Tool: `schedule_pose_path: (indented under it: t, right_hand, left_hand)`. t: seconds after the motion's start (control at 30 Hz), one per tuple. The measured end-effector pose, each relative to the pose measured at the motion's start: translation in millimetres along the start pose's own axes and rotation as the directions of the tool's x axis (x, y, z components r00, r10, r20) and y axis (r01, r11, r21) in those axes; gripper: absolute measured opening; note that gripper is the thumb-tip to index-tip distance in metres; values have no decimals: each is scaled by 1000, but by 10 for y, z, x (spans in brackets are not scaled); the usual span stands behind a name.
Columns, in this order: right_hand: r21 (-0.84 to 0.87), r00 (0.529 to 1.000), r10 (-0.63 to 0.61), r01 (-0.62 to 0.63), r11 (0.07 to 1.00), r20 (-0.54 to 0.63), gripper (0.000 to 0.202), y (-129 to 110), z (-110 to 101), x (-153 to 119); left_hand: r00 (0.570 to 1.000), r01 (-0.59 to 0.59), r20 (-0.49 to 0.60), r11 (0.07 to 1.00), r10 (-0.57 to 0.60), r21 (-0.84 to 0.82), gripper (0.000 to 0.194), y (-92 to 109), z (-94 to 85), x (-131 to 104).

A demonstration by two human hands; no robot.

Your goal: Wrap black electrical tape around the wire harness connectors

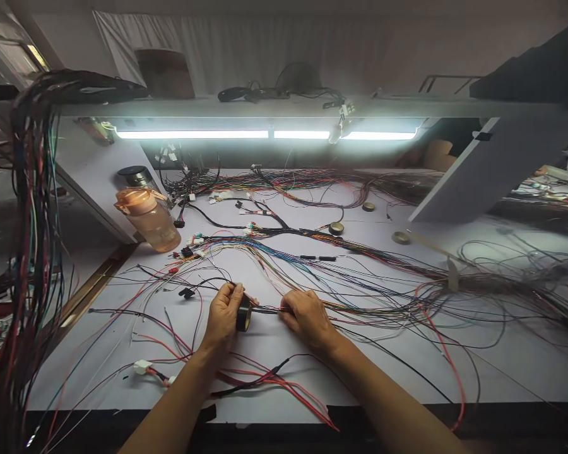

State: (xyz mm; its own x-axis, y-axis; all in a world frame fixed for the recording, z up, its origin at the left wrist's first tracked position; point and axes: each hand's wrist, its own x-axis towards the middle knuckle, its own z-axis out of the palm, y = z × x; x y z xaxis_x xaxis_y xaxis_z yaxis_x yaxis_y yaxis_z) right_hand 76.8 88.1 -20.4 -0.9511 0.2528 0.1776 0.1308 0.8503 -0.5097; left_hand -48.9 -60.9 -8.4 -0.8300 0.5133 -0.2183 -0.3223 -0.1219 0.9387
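Note:
My left hand is closed on a roll of black tape, held upright beside the wires. A short stretch of dark wires runs between my two hands. My right hand is closed around this wire bundle, its fingertips curled out of sight beneath. Just behind lies a fan of blue and multicoloured wires ending in connectors at the left. A black connector rests left of my left hand. In front of my hands, red wires spread over the white table.
An orange-lidded bottle stands at the back left, with a dark-lidded one behind. Several tape rolls, one of them a roll, lie toward the back. A thick wire bundle hangs at the left. A lit tube lamp runs under the shelf.

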Motion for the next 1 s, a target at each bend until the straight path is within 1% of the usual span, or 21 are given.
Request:
schedule_pose_path:
  t: [0.23,0.4,0.6,0.73,0.8,0.87,0.9,0.93,1.0]
  right_hand:
    - [9,1000,-3,3,1000,-27,11,44,50,31]
    - [25,999,3,-1,1000,-46,12,25,25,41]
    - [-5,998,18,-18,1000,-64,13,2,19,34]
    - [-35,998,40,-42,999,-56,10,-36,14,-14]
    - [-46,999,24,-25,999,-28,13,-39,-43,-14]
    - [-47,1000,-5,4,999,-14,20,-6,-155,61]
    - [-45,1000,-10,9,999,-19,23,27,-227,140]
    - [-42,999,4,-5,999,-34,24,71,-305,250]
    - [-31,993,88,-91,995,-76,23,185,-451,558]
  left_hand:
    - [1000,-11,22,1000,10,22,40,-27,-17,1]
    - [998,-48,37,996,45,79,39,-30,-35,5]
    - [995,-94,38,988,90,120,38,-33,-37,-1]
    - [994,-109,38,986,105,123,38,-18,-12,-10]
    - [995,-99,36,988,96,116,38,-1,-2,-23]
    - [996,-86,39,991,82,104,39,15,3,-34]
    - [996,-81,42,992,77,100,39,21,3,-37]
    - [996,-77,44,992,73,98,39,23,2,-36]
    - [996,-69,54,993,64,99,38,16,-8,-28]
